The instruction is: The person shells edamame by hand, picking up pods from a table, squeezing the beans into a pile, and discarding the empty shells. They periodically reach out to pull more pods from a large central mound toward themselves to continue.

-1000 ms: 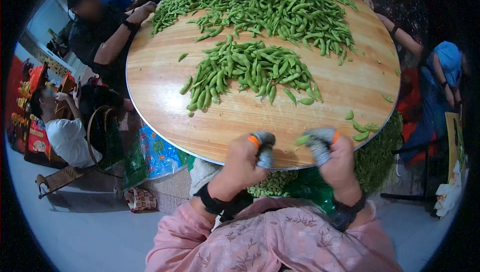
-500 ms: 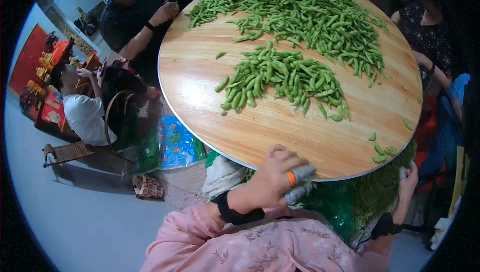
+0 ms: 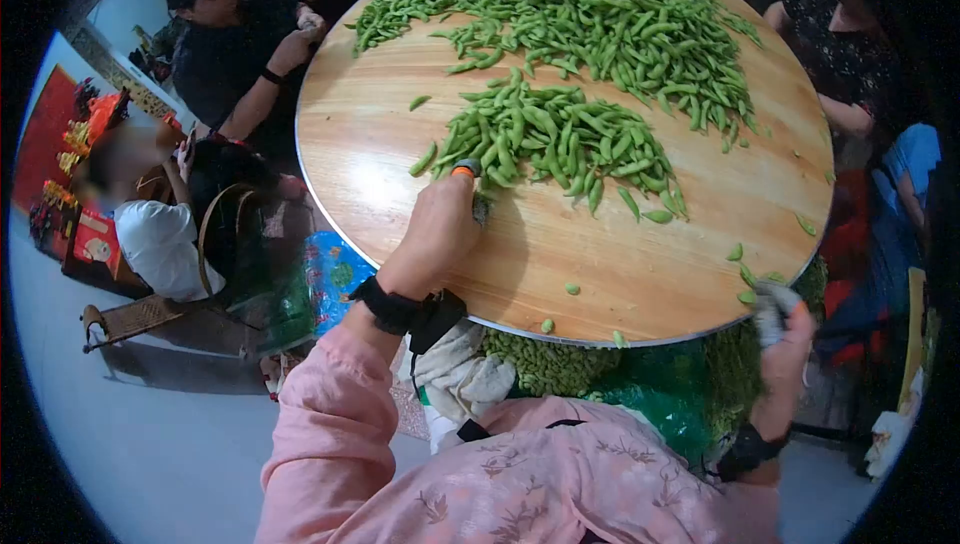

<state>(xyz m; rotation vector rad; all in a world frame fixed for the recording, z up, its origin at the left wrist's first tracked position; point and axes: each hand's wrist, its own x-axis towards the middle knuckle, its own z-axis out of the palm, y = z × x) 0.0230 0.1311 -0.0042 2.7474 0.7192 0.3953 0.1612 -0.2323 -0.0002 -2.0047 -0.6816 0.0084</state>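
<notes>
My left hand reaches over the round wooden table to the near left edge of a small pile of green soybean pods. Its fingers, with grey wrapping and an orange band, curl down at the pods; what they hold is hidden. My right hand is at the table's right front rim, beside a few loose pods. Grey wrapping covers its fingers, which are bent together and slightly blurred; I cannot see what is in them. Three single pods lie near the front rim.
A larger heap of pods covers the far part of the table. Below the front rim are a mass of shelled green beans and a whitish cloth. People sit at the left and right; a cane chair stands left.
My left hand has moved forward and left, from the front rim to the small pile. My right hand has come in to the rim's loose pods. Single pods now show near the front rim.
</notes>
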